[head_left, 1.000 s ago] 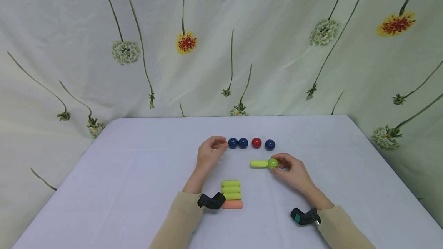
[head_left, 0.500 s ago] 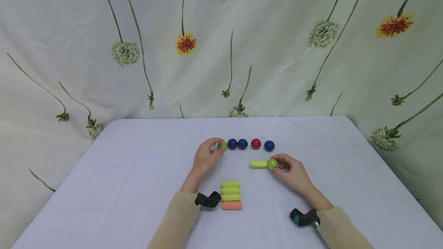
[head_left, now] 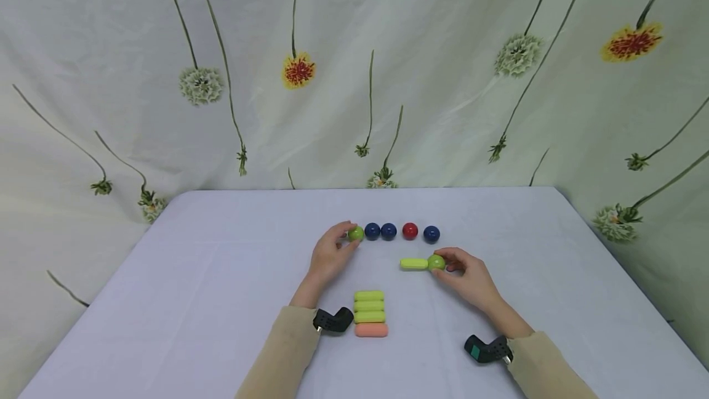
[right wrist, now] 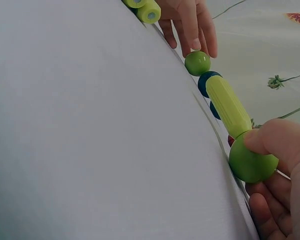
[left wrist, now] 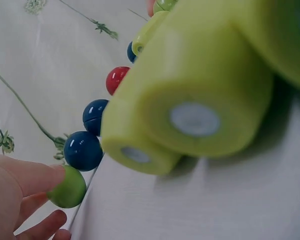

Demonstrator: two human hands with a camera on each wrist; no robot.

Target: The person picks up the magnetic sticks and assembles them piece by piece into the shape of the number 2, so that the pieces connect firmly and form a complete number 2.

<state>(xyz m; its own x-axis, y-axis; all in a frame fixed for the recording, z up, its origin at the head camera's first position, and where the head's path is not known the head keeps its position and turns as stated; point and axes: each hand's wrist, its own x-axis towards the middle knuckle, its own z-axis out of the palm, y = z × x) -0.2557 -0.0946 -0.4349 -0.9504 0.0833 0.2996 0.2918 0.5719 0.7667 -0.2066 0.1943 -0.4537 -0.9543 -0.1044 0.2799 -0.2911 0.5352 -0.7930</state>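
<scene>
My right hand [head_left: 468, 273] pinches a large green ball [right wrist: 252, 157] between thumb and fingers. A ribbed yellow-green rod [right wrist: 229, 107] joins this ball end-on and points left. Farther back, my left hand [head_left: 331, 250] has its thumb and forefinger about another green ball [left wrist: 69, 187], at the left end of a row. Right beside that ball are two dark blue balls [head_left: 380, 231], then a red ball [head_left: 410, 231] and another blue ball [head_left: 431, 234].
Several yellow-green rods [head_left: 368, 306] lie stacked side by side near the left wrist, with silvery discs in their ends. An orange rod [head_left: 371, 330] lies along their near side. A white cloth covers the table [head_left: 221, 251]; a flowered curtain [head_left: 443, 79] hangs behind.
My left hand has shifted slightly left, and the green ball at its fingertips, hidden a second ago, now shows. The right hand with its ball and rod has stayed in place.
</scene>
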